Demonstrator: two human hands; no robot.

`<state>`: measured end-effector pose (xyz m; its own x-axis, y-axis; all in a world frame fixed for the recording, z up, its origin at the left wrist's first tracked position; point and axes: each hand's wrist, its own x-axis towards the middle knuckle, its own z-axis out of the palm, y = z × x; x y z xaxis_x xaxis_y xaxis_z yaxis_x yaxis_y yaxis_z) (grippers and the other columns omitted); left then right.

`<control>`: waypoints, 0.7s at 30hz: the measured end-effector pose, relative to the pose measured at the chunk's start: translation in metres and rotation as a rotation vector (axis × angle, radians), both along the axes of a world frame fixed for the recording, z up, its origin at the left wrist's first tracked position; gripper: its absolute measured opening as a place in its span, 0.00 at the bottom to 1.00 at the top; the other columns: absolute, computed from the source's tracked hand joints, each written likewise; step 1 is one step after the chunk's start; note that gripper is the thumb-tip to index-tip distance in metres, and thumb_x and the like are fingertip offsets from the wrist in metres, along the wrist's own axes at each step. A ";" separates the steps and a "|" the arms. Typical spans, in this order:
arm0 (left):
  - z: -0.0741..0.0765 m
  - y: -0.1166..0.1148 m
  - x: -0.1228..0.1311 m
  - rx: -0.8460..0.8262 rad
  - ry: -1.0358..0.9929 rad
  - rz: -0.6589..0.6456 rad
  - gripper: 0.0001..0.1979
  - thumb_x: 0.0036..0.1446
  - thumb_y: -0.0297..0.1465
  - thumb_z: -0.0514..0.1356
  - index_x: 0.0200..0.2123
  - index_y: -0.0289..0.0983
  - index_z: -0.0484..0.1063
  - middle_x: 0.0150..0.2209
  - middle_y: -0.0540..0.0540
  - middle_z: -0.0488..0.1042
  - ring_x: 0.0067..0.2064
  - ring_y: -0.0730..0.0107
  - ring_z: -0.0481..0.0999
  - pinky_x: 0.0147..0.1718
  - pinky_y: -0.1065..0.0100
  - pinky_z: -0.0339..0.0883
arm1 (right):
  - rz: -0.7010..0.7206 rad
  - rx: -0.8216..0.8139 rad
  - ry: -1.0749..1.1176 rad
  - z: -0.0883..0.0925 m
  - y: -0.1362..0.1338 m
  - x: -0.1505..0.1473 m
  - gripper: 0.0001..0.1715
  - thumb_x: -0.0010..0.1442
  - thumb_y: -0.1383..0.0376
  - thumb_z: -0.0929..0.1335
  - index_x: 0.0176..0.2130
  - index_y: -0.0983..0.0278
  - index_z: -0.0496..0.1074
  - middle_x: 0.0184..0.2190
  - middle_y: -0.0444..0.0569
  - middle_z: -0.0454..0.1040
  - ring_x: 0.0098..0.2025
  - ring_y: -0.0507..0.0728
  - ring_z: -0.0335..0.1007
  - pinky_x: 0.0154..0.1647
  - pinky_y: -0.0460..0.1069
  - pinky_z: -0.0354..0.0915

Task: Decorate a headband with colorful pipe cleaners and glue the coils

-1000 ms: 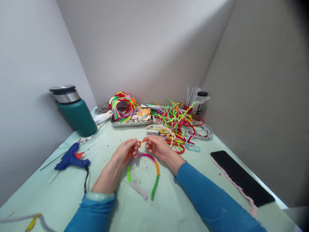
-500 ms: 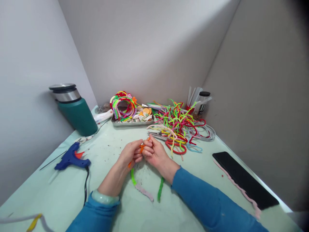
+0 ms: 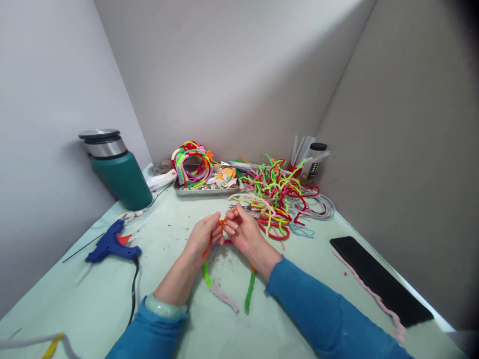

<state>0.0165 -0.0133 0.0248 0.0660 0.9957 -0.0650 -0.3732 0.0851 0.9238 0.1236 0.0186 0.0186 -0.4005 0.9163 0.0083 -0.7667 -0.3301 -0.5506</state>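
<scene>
Between my two hands, above the middle of the table, runs an orange pipe cleaner (image 3: 223, 224). My left hand (image 3: 204, 235) is closed on it, and a loose end sticks out below the palm. My right hand (image 3: 243, 230) pinches the other end between thumb and fingertips. Under the hands a headband wrapped in coloured pipe cleaner (image 3: 222, 295) lies on the table, its green and lilac ends pointing toward me. The hands hide part of its curve. Just beyond my right hand are red-handled scissors (image 3: 275, 228), partly covered by pipe cleaners.
A metal tray (image 3: 205, 191) holds wrapped headbands and small pieces. Beside it spreads a heap of pipe cleaners (image 3: 275, 179). At left are a blue glue gun (image 3: 112, 244) with a cord and a teal bottle (image 3: 121, 179). A black phone-like slab (image 3: 377, 279) lies at right.
My right hand has drawn slightly away from the left, so more of the orange pipe cleaner shows between them. A pink part of the headband now shows beneath the hands.
</scene>
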 end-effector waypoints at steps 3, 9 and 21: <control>-0.001 0.003 -0.005 0.147 0.339 0.080 0.18 0.53 0.42 0.55 0.19 0.35 0.61 0.17 0.54 0.61 0.21 0.77 0.60 0.25 0.72 0.59 | -0.151 0.243 -0.248 0.001 0.002 0.009 0.12 0.57 0.59 0.65 0.27 0.65 0.66 0.21 0.41 0.63 0.19 0.46 0.55 0.19 0.43 0.55; -0.003 0.005 -0.019 0.568 1.040 0.298 0.11 0.57 0.34 0.53 0.28 0.37 0.72 0.32 0.47 0.73 0.38 0.66 0.68 0.41 0.64 0.59 | -0.403 0.624 -0.861 -0.004 0.012 0.028 0.14 0.57 0.61 0.63 0.23 0.65 0.66 0.20 0.42 0.63 0.24 0.49 0.59 0.27 0.45 0.57; -0.006 0.004 -0.022 0.886 1.466 0.410 0.09 0.57 0.31 0.53 0.31 0.39 0.74 0.39 0.44 0.68 0.37 0.67 0.64 0.38 0.63 0.58 | -0.501 1.033 -1.458 0.000 0.013 0.035 0.10 0.58 0.64 0.63 0.32 0.61 0.74 0.33 0.46 0.75 0.40 0.55 0.64 0.42 0.51 0.55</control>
